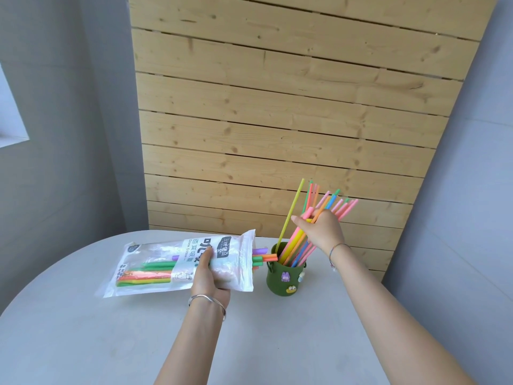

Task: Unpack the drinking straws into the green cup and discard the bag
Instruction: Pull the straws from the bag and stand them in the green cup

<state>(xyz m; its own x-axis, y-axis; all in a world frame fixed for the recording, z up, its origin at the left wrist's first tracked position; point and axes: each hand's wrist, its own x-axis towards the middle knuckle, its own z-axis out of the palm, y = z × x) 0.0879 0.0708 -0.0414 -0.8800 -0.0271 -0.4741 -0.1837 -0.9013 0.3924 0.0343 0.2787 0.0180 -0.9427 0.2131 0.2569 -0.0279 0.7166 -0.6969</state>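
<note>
My left hand (210, 284) grips a clear plastic straw bag (155, 262) held flat above the table, its open mouth pointing right toward the cup. Thick coloured straws lie inside, and a few ends (265, 258) stick out of the mouth. The green cup (284, 279), with small charms on its front, stands on the white table (83, 343). Several thin and thick coloured straws (294, 251) stand in it, leaning right. My right hand (323, 232) is closed around a bundle of those straws above the cup. One yellow straw (293, 213) leans apart to the left.
A wooden slat panel (277, 120) leans against the grey wall right behind the round table's far edge. Grey walls close in on the left and right.
</note>
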